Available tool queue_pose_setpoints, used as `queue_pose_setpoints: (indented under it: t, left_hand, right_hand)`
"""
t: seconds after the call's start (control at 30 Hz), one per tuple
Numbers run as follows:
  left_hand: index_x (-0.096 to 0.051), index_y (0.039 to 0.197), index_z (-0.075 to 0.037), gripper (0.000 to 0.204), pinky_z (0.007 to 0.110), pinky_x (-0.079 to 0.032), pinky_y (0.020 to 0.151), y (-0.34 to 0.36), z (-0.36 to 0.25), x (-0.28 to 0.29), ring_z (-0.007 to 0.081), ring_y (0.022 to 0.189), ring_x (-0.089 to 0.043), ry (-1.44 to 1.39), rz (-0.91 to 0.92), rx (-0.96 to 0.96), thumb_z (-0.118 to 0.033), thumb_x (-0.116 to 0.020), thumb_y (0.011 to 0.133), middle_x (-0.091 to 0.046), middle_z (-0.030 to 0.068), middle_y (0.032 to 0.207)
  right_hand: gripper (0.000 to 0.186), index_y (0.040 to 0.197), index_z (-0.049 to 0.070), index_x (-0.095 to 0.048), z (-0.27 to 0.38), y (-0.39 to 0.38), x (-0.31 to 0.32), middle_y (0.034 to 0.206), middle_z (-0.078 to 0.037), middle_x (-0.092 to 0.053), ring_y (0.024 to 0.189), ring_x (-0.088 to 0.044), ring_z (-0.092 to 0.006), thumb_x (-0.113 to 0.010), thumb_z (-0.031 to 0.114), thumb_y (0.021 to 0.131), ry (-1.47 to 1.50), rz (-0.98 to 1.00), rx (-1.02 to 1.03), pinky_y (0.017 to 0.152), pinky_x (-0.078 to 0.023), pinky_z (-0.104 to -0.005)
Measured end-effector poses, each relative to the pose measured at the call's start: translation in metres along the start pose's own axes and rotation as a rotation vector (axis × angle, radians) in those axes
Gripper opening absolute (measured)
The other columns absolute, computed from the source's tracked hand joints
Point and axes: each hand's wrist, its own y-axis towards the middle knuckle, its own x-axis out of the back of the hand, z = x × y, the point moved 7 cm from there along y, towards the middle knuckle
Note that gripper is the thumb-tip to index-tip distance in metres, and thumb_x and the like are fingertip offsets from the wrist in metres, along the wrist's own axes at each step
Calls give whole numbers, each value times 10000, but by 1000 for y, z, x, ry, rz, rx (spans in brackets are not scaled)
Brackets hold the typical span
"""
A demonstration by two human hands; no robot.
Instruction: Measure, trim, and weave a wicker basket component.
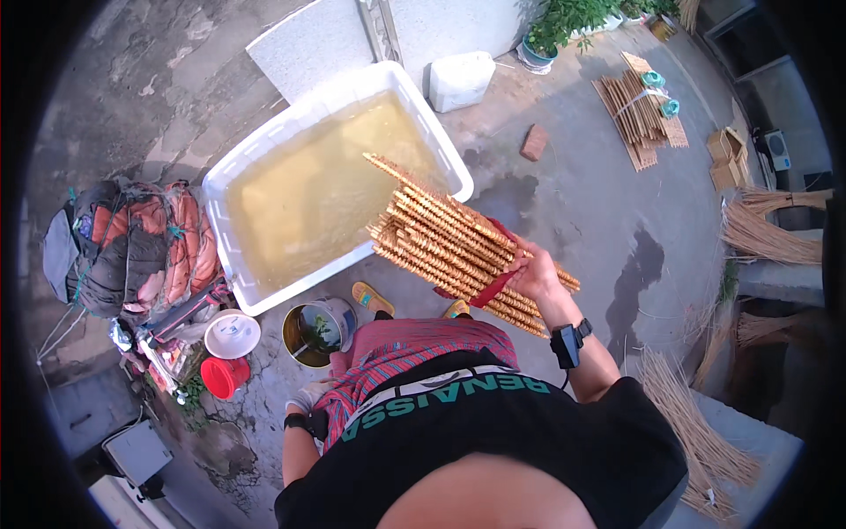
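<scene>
My right hand (533,269) grips a bundle of long, golden-brown notched rods (441,242) by a red band (489,291) wrapped round it. The bundle slants over the front right edge of a large white plastic tub (231,251) holding cloudy yellowish liquid. My left hand (308,395), in a pale glove, is low by my left hip, beside the patterned cloth at my waist, its fingers mostly hidden. A metal bucket (339,322) with green leaves inside stands just ahead of it.
Left lie tied bundles of padded fabric (132,247), a white basin (232,333) and a red bucket (220,377). A white jerrycan (460,81), a brick (534,141), potted plants (555,22) and stacked slats (630,115) are behind. Straw bundles (767,229) line the right.
</scene>
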Motion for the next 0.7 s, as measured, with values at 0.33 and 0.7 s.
queue_pose_setpoints:
  t: [0.33,0.7]
  left_hand:
    - [-631,1305,-79,438,293,-447,1007,88,-263,-114,159,1131,-585,485,72,58,-331,-648,947,-664,52,1243]
    - [-688,1219,-115,493,323,-463,982,300,-618,-325,228,1105,-636,1154,331,-248,-446,-687,854,-701,99,1175]
  right_hand:
    - [218,725,176,-460,70,49,306,568,45,-366,506,-362,-148,-650,150,830,475,-397,187,541,-352,-336]
    - [130,740,63,-520,111,-31,582,566,-74,-445,589,-490,-258,-575,44,857,688,-887,179,654,-494,-464]
